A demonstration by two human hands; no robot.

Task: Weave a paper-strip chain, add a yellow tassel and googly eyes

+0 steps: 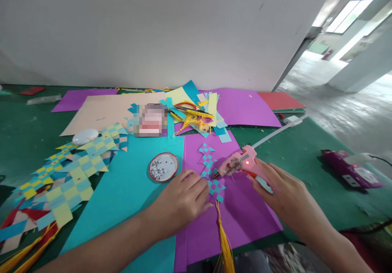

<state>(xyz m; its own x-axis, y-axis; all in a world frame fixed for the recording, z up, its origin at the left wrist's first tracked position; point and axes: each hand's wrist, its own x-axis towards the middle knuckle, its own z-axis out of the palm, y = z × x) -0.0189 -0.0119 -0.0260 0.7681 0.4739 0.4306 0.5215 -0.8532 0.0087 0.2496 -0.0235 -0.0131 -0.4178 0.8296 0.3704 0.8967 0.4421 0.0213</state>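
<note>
A pink hot glue gun (237,163) is gripped in my right hand (283,185), its red light lit and a long glue stick poking out behind. The nozzle points down at a purple and teal woven paper ornament (217,189), close to its surface; whether it touches is unclear. My left hand (188,193) has its fingers curled together at the ornament's left edge, fingertips partly hidden. From the ornament's lower end hangs a yellow tassel (225,240). Just beyond my left hand is a round lid (167,165) with small pale beads in it.
Teal paper (131,183) and purple paper (254,211) cover the table's front. Woven paper pieces (76,175) pile up at the left beside a white oval object (85,136). Scissors (186,106) lie among paper strips. A purple power strip (352,169) is at the right.
</note>
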